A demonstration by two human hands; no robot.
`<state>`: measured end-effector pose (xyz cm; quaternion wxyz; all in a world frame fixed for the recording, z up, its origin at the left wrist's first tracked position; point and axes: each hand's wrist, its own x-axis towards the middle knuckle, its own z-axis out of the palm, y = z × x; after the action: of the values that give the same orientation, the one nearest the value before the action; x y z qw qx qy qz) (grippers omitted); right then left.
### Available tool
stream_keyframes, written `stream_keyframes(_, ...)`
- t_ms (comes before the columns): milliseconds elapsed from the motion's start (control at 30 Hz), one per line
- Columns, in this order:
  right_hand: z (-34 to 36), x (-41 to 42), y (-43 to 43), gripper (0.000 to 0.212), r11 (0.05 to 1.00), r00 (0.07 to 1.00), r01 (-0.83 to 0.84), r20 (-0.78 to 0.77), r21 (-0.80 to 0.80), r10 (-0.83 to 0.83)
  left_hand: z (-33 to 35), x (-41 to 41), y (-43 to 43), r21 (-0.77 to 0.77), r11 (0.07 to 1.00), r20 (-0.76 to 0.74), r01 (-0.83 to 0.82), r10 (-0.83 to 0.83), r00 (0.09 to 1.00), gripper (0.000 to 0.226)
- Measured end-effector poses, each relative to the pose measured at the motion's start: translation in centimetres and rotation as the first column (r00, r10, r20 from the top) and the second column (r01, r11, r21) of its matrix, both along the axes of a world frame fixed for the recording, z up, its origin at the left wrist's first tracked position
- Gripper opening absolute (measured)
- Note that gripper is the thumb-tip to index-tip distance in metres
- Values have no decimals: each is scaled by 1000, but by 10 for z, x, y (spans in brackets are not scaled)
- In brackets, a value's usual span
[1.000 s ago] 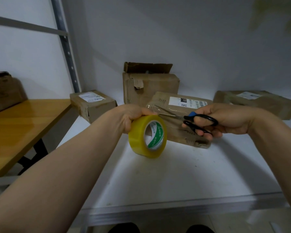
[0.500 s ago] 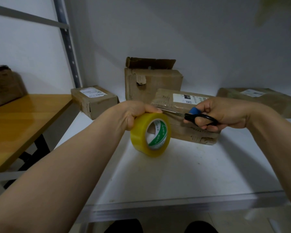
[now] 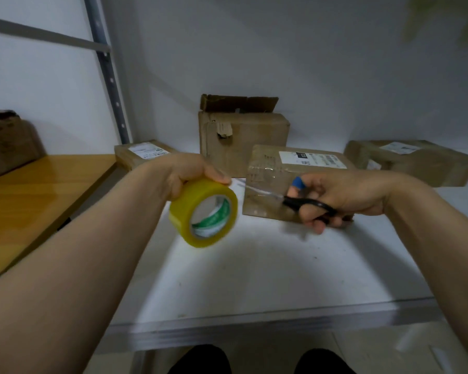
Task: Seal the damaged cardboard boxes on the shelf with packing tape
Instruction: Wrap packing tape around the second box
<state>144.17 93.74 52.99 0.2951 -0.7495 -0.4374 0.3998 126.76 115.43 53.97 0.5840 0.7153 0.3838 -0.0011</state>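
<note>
While both forearms reach in over the white shelf (image 3: 254,279), the L hand (image 3: 192,171) grips a yellow tape roll (image 3: 204,214) above it; the R hand (image 3: 335,195), near it, is curled round black scissors (image 3: 308,205), blades toward the roll. Right behind: a labelled box (image 3: 265,190). Further back, a torn box (image 3: 254,136) w/ flap up, near the wall.

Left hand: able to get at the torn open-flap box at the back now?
Probably not to grasp it: the left hand grips the tape roll. The way to the torn box just behind it looks free.
</note>
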Motion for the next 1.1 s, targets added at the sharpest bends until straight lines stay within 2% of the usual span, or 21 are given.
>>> stream_keyframes(67, -17, -16, 15, 26, 998, 995, 45, 93, -37, -41, 3, -7, 5, 78, 992, 8, -95, 94, 996, 30)
stream_keyframes(133, -34, -36, 32, 30, 997, 951, 68, 306, -42, -52, 4, -11, 9, 138, 979, 22, -151, 149, 989, 41)
stream_keyframes(167, -41, -47, 41, 33, 998, 882, 39, 471, -43, -14, 5, -12, 11, 156, 972, 39, -175, 171, 984, 46)
stream_keyframes(233, -51, -73, 59, 26, 995, 645, -51, 758, -81, 95, 8, -16, 11, 183, 962, 81, -201, 189, 979, 49)
stream_keyframes(300, -50, -94, 70, 22, 979, 476, -91, 855, -183, 204, 10, -19, 11, 210, 955, 121, -211, 189, 974, 49)
stream_keyframes(333, -44, -100, 74, 23, 960, 434, -96, 856, -264, 279, 10, -21, 12, 233, 949, 135, -213, 185, 973, 49)
stream_keyframes(400, -28, -106, 76, 24, 925, 456, -106, 809, -364, 371, 11, -26, 14, 259, 937, 160, -233, 196, 967, 54)
stream_keyframes(433, -19, -105, 75, 22, 941, 482, -100, 811, -324, 330, 11, -29, 15, 260, 937, 156, -233, 197, 968, 57)
stream_keyframes(467, -9, -100, 74, 19, 979, 499, -71, 843, -192, 201, 11, -31, 16, 250, 939, 156, -236, 201, 967, 59)
stream_keyframes(500, -1, -91, 75, 17, 999, 495, -35, 869, 14, 5, 12, -33, 17, 239, 940, 173, -244, 206, 963, 59)
stream_keyframes(533, 5, -79, 76, 17, 975, 457, -7, 868, 222, -194, 12, -35, 15, 229, 943, 187, -240, 200, 962, 59)
stream_keyframes(567, 8, -66, 78, 23, 937, 405, 2, 857, 348, -319, 12, -35, 13, 223, 948, 203, -226, 181, 962, 56)
stream_keyframes(600, 7, -53, 79, 30, 922, 377, 11, 853, 386, -361, 13, -35, 11, 215, 952, 220, -220, 172, 960, 53)
stream_keyframes(700, -25, -27, 79, 36, 945, 382, 65, 867, 319, -319, 12, -29, 2, 171, 970, 254, -175, 128, 959, 50)
stream_keyframes(800, -56, -19, 83, 31, 879, 263, -65, 857, 473, -442, 12, -22, -5, 91, 987, 293, -134, 102, 951, 62)
stream_keyframes(833, -54, -18, 83, 30, 890, 263, -67, 869, 451, -420, 11, -19, -6, 79, 989, 304, -127, 97, 948, 61)
stream_keyframes(867, -49, -16, 81, 32, 923, 288, -52, 891, 382, -352, 10, -17, -8, 71, 990, 314, -125, 97, 944, 58)
stream_keyframes(933, -39, -9, 74, 46, 974, 404, -21, 893, 225, -198, 8, -12, -8, 60, 990, 332, -126, 100, 938, 51)
stream_keyframes(967, -35, -7, 70, 52, 982, 440, -12, 883, 186, -162, 8, -10, -8, 52, 991, 340, -122, 97, 935, 50)
stream_keyframes(1067, -25, -13, 65, 60, 995, 457, -31, 887, 91, -67, 7, -8, -12, -6, 995, 384, -95, 90, 919, 56)
stream_keyframes(1100, -20, -14, 62, 61, 995, 540, -16, 838, 102, -78, 7, -6, -13, -16, 996, 389, -90, 89, 917, 58)
